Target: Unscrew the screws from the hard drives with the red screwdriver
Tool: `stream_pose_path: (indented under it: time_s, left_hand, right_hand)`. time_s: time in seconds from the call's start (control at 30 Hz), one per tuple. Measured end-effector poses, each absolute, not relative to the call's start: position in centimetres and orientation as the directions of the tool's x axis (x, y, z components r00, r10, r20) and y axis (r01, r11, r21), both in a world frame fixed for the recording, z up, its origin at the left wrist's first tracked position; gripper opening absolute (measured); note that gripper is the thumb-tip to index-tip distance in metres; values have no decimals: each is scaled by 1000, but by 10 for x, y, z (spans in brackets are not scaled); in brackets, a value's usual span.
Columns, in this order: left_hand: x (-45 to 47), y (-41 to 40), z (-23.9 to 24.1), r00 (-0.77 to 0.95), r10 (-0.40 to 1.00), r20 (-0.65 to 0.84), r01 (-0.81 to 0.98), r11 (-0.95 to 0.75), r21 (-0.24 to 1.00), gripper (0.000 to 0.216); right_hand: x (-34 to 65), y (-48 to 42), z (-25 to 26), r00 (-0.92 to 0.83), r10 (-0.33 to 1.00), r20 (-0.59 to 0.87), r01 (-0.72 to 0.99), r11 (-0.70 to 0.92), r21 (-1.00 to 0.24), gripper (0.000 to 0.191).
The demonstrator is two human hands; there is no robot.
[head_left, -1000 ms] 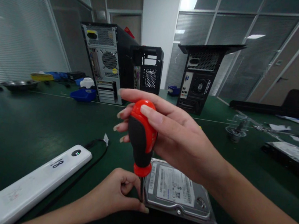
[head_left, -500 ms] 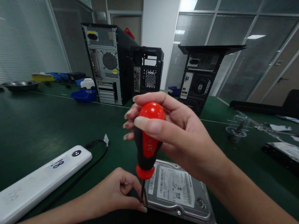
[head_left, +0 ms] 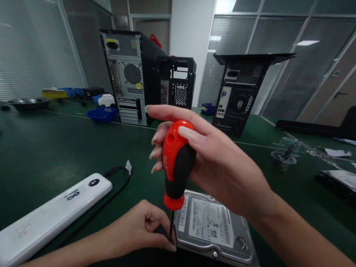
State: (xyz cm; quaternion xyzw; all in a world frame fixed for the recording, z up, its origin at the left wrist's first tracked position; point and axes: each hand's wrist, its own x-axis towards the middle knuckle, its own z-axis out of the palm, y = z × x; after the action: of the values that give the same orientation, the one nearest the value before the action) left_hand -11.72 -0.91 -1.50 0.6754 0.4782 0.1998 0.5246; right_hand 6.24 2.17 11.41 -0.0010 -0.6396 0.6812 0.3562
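Note:
A red and black screwdriver [head_left: 177,164] stands nearly upright, tip down, at the left end of a silver hard drive [head_left: 214,229] lying label up on the green table. My right hand [head_left: 224,157] is closed round its handle from the right, thumb on top and index finger stretched out to the left. Low on the shaft, the thumb and index finger of my left hand [head_left: 144,230] are pinched together beside the drive's near left corner. Those fingertips hide the screwdriver's tip and whatever they grip.
A white power bank [head_left: 53,217] with a black cable lies to the left. Computer cases [head_left: 129,76] stand at the back, near a blue tray [head_left: 101,114]. To the right are a clear plastic container [head_left: 284,153] and another hard drive [head_left: 352,189].
The screwdriver handle has turned in my right hand, and its index finger has stretched out to the left. My left hand keeps its pinch by the drive's corner.

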Motion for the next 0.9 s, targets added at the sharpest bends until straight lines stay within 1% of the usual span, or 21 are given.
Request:
stream_pose_path:
  time_s: [0.1, 0.23, 0.43, 0.6, 0.73, 0.9]
  left_hand:
    - [-117, -10, -13, 465, 849, -250, 397, 52, 916, 30]
    - [-115, -11, -12, 458, 855, -242, 376, 60, 925, 29]
    - [-117, -12, -15, 442, 873, -207, 404, 13, 915, 29]
    - [-117, -13, -15, 404, 900, -163, 434, -32, 901, 35]
    - [-114, -13, -10, 384, 902, -195, 449, 2, 894, 29]
    - [-113, -13, -8, 395, 887, -240, 435, 49, 899, 29]
  right_hand:
    - [61, 25, 112, -724, 495, 480, -484, 130, -865, 26]
    - [59, 28, 110, -688, 514, 512, -474, 215, -854, 22]
    - [55, 29, 108, -638, 562, 526, -449, 283, -847, 23]
    - [54, 28, 109, -597, 596, 536, -445, 310, -840, 24]
    - [53, 29, 109, -596, 584, 552, -458, 318, -830, 26]
    - [54, 29, 110, -604, 562, 565, -464, 328, -823, 26]
